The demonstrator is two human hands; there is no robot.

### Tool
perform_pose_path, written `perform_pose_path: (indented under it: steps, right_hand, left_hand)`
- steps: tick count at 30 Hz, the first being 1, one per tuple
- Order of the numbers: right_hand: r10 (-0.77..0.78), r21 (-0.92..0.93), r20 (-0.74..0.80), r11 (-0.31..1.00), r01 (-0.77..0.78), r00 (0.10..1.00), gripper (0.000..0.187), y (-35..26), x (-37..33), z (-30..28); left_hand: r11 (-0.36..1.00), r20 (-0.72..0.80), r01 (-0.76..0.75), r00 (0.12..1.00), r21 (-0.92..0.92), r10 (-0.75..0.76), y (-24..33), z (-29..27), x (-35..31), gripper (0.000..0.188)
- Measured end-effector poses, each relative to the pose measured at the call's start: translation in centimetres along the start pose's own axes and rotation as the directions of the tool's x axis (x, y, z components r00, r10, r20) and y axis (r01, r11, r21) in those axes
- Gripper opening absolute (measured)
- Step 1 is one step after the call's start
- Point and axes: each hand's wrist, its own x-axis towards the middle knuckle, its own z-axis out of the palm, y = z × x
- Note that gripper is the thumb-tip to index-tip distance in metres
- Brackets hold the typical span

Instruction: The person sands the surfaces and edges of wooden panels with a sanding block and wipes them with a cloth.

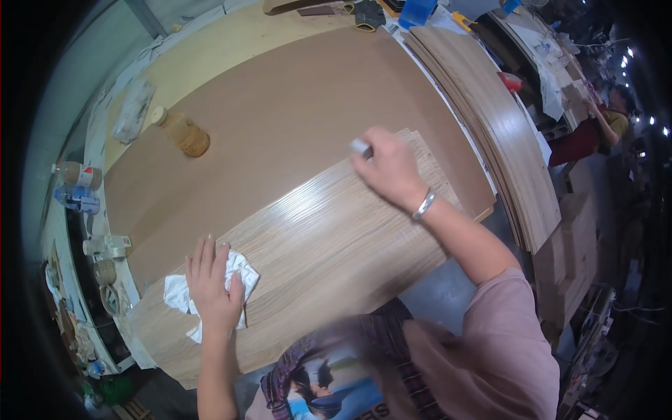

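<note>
A long wood-grain board lies slantwise in front of me, glossy where light falls on it. My left hand rests flat on a crumpled white cloth near the board's left end, fingers stretched out. Toward the far right end, my right hand is closed round a small grey-white piece, one end of which sticks out past the fingers. Its exact kind is hidden by the grip. A metal bracelet circles that wrist.
A brown sheet lies beneath the board. On it, at the left, is a jar with yellowish-brown contents. Stacked wood-grain panels stand at the right. Bottles line the left edge. Another person works at far right.
</note>
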Motion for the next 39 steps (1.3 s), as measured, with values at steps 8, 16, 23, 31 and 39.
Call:
perform_pose_path:
  steps: [8, 16, 23, 31, 39]
  right_hand:
    - [0.272, 0.017, -0.174, 0.962, -0.273, 0.946, 0.017, 8.6, 2.4, -5.7]
    - [0.303, 0.324, -0.045, 0.906, -0.273, 0.952, 0.016, 8.1, 2.3, -5.1]
    - [0.079, -0.051, -0.102, 0.995, -0.085, 0.992, 0.015, 10.3, 2.3, -5.4]
    - [0.298, 0.636, 0.148, 0.702, -0.321, 0.943, 0.012, 12.0, 2.5, -6.1]
    - [0.274, 0.647, 0.123, 0.707, -0.286, 0.954, 0.014, 12.9, 2.3, -5.5]
  left_hand:
    - [1.000, -0.016, 0.000, 1.000, 0.010, 0.000, 1.0, 1.1, 1.5, 0.047]
    - [0.998, -0.103, -0.031, 0.994, 0.048, 0.036, 2.5, 2.1, 2.9, 0.046]
    - [0.998, -0.112, -0.022, 0.993, 0.061, 0.028, 2.5, 2.1, 3.0, 0.047]
    - [0.999, -0.072, -0.006, 0.997, 0.042, 0.009, 2.2, 2.2, 2.8, 0.049]
    - [0.994, -0.064, 0.005, 0.998, 0.105, 0.002, 2.3, 2.7, 2.6, 0.049]
